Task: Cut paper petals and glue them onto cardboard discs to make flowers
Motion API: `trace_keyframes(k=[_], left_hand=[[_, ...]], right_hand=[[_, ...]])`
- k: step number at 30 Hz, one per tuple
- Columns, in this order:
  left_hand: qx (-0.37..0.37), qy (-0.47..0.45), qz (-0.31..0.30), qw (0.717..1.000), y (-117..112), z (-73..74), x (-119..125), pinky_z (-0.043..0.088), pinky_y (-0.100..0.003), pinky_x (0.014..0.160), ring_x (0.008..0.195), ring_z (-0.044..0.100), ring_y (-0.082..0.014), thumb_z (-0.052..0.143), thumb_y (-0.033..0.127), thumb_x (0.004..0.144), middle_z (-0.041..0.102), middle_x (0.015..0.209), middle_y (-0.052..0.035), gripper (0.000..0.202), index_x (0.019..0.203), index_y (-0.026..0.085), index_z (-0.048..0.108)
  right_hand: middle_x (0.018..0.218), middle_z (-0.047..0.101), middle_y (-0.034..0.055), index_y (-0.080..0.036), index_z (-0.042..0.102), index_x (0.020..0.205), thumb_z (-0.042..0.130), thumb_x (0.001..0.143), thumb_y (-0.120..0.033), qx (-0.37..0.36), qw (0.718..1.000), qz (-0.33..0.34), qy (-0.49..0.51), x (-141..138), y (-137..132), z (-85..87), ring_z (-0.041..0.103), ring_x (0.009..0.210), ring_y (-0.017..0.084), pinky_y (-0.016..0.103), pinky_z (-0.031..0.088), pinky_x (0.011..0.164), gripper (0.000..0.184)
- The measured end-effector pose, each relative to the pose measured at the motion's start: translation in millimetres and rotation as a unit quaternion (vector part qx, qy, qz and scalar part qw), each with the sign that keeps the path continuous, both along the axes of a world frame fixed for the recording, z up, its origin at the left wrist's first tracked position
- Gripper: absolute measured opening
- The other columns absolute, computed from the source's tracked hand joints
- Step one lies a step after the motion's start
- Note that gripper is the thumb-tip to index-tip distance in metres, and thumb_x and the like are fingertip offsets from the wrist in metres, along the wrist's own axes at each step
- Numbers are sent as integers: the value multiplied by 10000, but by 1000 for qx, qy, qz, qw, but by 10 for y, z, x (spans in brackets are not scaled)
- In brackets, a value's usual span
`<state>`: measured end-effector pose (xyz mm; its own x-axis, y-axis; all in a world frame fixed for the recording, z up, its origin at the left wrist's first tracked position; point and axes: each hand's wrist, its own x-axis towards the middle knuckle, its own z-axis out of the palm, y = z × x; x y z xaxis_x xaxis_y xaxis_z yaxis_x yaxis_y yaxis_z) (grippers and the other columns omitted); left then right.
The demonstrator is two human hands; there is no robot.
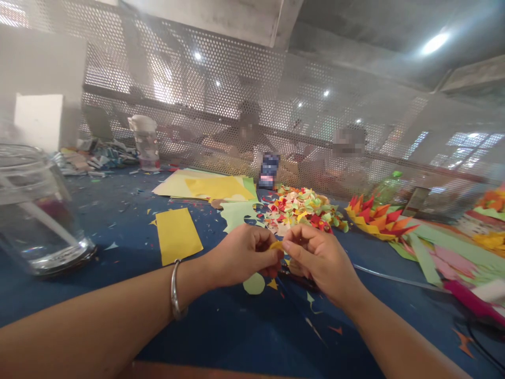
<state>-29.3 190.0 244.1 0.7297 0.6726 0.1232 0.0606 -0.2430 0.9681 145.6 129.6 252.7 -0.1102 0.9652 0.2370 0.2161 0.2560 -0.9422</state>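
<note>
My left hand (pixel 240 255) and my right hand (pixel 319 258) meet over a blue table (pixel 221 326), fingers curled and pinched together on a small yellow-orange paper piece (pixel 276 245). A metal bangle (pixel 175 290) circles my left wrist. Just beyond my hands lies a heap of small folded paper pieces (pixel 302 208) in red, green, yellow and pink. Under my hands lie a pale green paper scrap (pixel 254 284) and tiny offcuts.
A glass jar (pixel 35 210) stands at the left. A yellow paper rectangle (pixel 177 234) and stacked yellow and green sheets (pixel 209 187) lie beyond. A red-orange paper flower (pixel 379 218) and coloured strips sit at the right. A perforated metal screen (pixel 236 105) backs the table; people sit behind it.
</note>
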Motion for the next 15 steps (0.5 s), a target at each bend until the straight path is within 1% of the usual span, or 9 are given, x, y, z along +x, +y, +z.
trace_keyframes(k=[2, 6, 11, 13, 15], left_hand=[[0, -2, -3, 1000, -10, 9, 0, 527, -216, 583, 574, 655, -112, 660, 319, 785, 691, 631, -1, 195, 701, 162, 579], [-57, -15, -12, 998, -39, 23, 4, 540, -238, 585, 566, 664, -121, 701, 381, 754, 698, 634, -13, 257, 714, 152, 590], [-89, -10, -22, 996, -48, 32, 1, 553, -254, 595, 606, 696, -146, 720, 390, 742, 711, 659, -26, 270, 738, 140, 617], [-97, -10, -29, 995, -48, 40, -4, 561, -265, 622, 631, 702, -149, 712, 384, 759, 718, 682, -34, 263, 762, 132, 636], [-107, -15, -38, 993, -49, 52, -8, 566, -280, 657, 657, 706, -147, 663, 377, 812, 728, 715, -46, 253, 778, 127, 646]], right_hand=[[471, 394, -110, -199, 556, 792, 631, 890, -344, -5, 1000, 1, 13, 1, -4, 12, 310, 390, 53, 204, 251, 401, 191], [441, 396, -114, -199, 568, 787, 639, 890, -329, 0, 1000, -14, 11, 10, -9, 25, 297, 379, 45, 196, 230, 391, 180], [440, 394, -114, -208, 573, 802, 629, 901, -336, -13, 1000, 6, 18, 28, -2, 4, 310, 386, 51, 202, 259, 408, 171], [442, 396, -113, -208, 568, 792, 626, 905, -331, -17, 1000, 9, 17, 35, 2, -3, 316, 390, 52, 206, 261, 413, 177], [444, 393, -114, -208, 565, 789, 621, 912, -324, -21, 1000, 11, 21, 38, 4, 0, 310, 388, 50, 207, 256, 413, 178]])
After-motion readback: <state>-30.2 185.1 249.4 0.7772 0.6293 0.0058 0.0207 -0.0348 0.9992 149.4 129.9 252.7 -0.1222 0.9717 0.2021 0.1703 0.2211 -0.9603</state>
